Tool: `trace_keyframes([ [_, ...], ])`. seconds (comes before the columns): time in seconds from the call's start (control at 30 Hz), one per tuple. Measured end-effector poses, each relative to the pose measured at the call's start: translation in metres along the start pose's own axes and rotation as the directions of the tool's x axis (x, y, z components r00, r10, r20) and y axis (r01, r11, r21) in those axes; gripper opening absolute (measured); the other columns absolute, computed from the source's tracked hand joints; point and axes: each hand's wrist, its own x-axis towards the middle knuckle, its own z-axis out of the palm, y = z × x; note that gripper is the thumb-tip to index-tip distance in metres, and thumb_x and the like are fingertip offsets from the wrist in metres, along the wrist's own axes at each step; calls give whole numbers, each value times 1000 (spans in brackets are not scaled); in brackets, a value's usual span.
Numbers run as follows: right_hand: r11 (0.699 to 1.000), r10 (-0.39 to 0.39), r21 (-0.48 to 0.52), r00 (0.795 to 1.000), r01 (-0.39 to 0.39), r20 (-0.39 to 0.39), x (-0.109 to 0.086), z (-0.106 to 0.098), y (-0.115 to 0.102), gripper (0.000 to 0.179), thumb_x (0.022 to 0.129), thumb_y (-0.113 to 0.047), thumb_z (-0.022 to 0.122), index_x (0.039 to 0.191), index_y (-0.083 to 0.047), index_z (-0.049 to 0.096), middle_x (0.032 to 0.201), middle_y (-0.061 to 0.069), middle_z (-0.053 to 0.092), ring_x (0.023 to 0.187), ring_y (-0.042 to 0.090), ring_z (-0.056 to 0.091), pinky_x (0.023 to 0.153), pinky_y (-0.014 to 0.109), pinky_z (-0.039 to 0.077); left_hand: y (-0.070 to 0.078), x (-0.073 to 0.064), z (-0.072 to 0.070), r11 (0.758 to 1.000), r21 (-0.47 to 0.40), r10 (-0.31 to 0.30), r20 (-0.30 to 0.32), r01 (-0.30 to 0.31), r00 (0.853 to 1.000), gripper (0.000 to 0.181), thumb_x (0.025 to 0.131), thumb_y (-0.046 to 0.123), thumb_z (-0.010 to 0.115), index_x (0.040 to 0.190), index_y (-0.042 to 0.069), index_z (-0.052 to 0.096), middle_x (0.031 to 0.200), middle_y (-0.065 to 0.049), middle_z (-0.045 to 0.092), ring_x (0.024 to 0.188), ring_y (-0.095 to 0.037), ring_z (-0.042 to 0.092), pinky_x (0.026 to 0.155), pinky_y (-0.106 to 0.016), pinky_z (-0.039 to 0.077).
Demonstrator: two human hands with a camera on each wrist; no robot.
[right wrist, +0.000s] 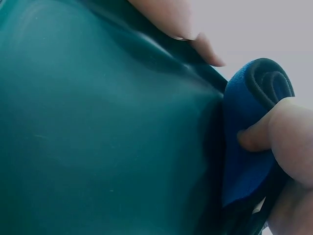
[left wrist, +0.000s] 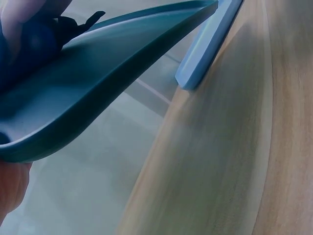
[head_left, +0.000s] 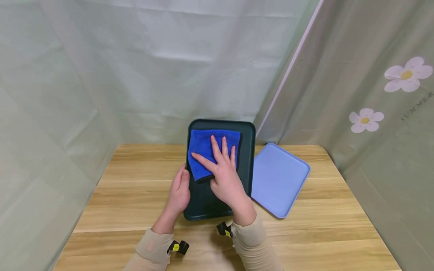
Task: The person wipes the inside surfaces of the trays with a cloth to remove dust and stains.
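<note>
My left hand grips a dark green rectangular tray by its left side, thumb over the rim. The tray is raised off the table and tilted, as the left wrist view shows. A blue cloth with black edging lies on the tray's upper part. My right hand rests on that cloth with straight, spread fingers. In the right wrist view, the right thumb touches the cloth's folded edge, close to the tray's side. The left hand's fingers under the tray are hidden in the head view.
A light blue tray lies at an angle on the wooden table, to the right of the green one. Pale curtains hang behind and beside the table. Each wrist wears a small black camera.
</note>
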Motion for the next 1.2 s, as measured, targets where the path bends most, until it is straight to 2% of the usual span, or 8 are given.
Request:
trace_keyframes([
  [0.2,1000,1,-10,1000,-1,11,1,1,-3,98,79,23,62,157,-37,56,180,9,3,162,41,-10,123,74,-4,0,-1,0,1000,-8,18,0,-18,1000,55,120,28,25,161,-7,37,164,-26,41,154,-42,34,126,-63,21],
  [0.47,1000,2,1,1000,-2,27,0,0,-3,98,79,21,63,158,-36,54,180,8,0,162,40,-13,121,76,-6,1,0,-1,1000,4,21,-7,-21,1000,54,120,27,24,160,-6,39,163,-25,44,152,-39,37,126,-53,26],
  [0.7,1000,21,9,1000,-21,23,1,-1,0,98,80,19,63,159,-39,53,180,6,-3,162,39,-16,121,76,-9,0,1,-2,999,3,37,-18,-37,999,53,120,26,26,160,-6,41,162,-23,46,152,-37,38,126,-57,25],
  [1.0,999,43,13,999,-43,9,-1,-4,5,99,79,20,62,159,-38,54,180,5,-3,162,37,-16,121,75,-11,-1,2,-5,1000,9,9,-27,-9,1000,55,120,29,27,161,-6,39,165,-22,42,154,-37,35,127,-60,24],
  [1.07,999,50,14,999,-50,3,-1,-6,7,99,79,21,61,158,-37,54,180,5,-3,162,38,-16,121,75,-10,0,2,-6,1000,-1,4,-27,-4,1000,55,120,29,27,161,-6,39,165,-22,43,153,-35,37,127,-54,27],
  [1.17,998,59,17,998,-59,-11,-2,-9,10,100,77,23,59,158,-36,55,180,5,-1,162,38,-15,121,74,-10,0,2,-7,1000,-27,-8,-22,7,1000,56,120,31,26,161,-5,39,163,-22,45,149,-33,41,123,-34,35],
  [1.2,998,60,21,998,-60,-13,-2,-9,11,100,77,23,58,158,-36,55,180,5,-1,162,38,-15,121,74,-10,0,2,-8,999,-35,-17,-22,16,1000,57,120,32,25,161,-5,39,162,-22,46,148,-33,42,122,-33,36],
])
